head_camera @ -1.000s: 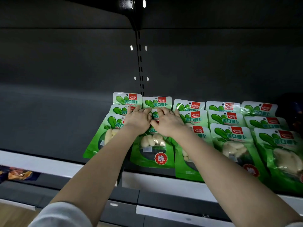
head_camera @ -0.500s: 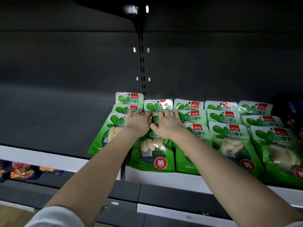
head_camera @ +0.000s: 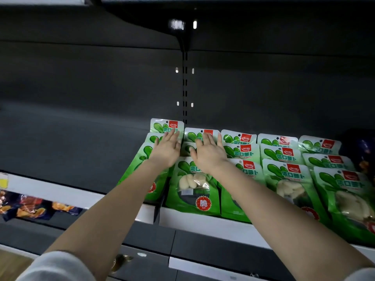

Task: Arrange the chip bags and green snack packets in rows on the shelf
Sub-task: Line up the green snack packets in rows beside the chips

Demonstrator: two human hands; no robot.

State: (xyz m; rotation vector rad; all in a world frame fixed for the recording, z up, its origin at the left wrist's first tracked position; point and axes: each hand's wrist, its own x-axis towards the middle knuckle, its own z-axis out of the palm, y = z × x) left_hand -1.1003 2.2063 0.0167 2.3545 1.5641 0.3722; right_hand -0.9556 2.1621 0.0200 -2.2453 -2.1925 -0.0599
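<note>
Green snack packets (head_camera: 284, 173) lie in several overlapping columns on the dark shelf (head_camera: 60, 151), three deep from front to back. My left hand (head_camera: 167, 148) rests flat, fingers stretched, on the back packets of the leftmost column (head_camera: 166, 124). My right hand (head_camera: 209, 153) lies flat with fingers apart on the second column, above a front packet (head_camera: 192, 187) with white pieces and a red seal. Neither hand grips anything. Chip bags (head_camera: 34, 205) in dark blue and orange lie on the lower shelf at the left.
The shelf's white front rail (head_camera: 67, 191) runs across the view, with a yellow tag (head_camera: 4, 180) at far left. The left half of the shelf is bare. A slotted upright (head_camera: 185, 88) divides the back panel. Dark packages (head_camera: 365, 151) sit at far right.
Both hands have opened from loosely curled to flat and slid toward the back of the shelf, onto the rear packets. The view has shifted slightly downward and left.
</note>
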